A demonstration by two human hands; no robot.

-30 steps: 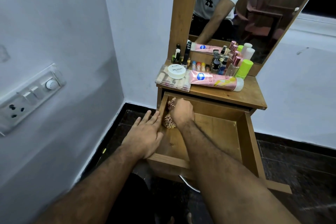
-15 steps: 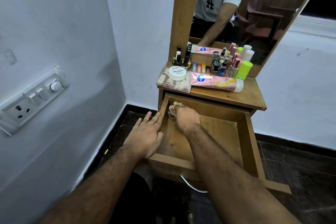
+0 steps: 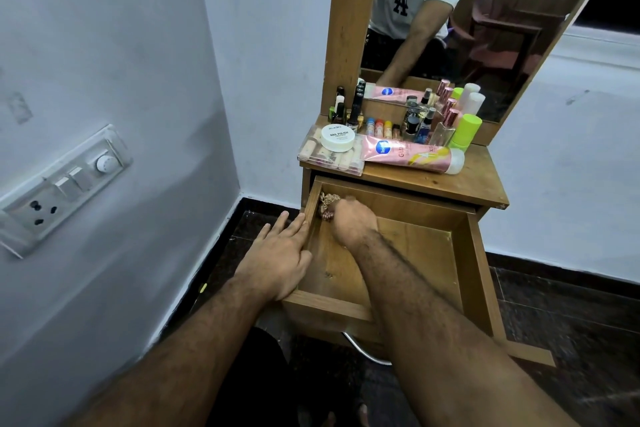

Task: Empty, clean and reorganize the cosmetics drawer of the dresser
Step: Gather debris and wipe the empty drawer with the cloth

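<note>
The wooden drawer of the dresser stands pulled out, its bottom bare. My right hand is inside at the far left corner, closed on a crumpled patterned cloth pressed against the drawer's left wall. My left hand lies flat with fingers spread on the drawer's left rim. On the dresser top sit the cosmetics: a pink tube, a white nail polish remover jar on a clear box, a lime green bottle and several small bottles.
A mirror rises behind the dresser top and reflects a person in a grey shirt. A white wall with a switch panel stands close on the left. Dark tiled floor surrounds the dresser. A metal handle hangs under the drawer front.
My right hand has slid the cloth along the left side toward the drawer's far left corner. My left hand has stayed on the rim.
</note>
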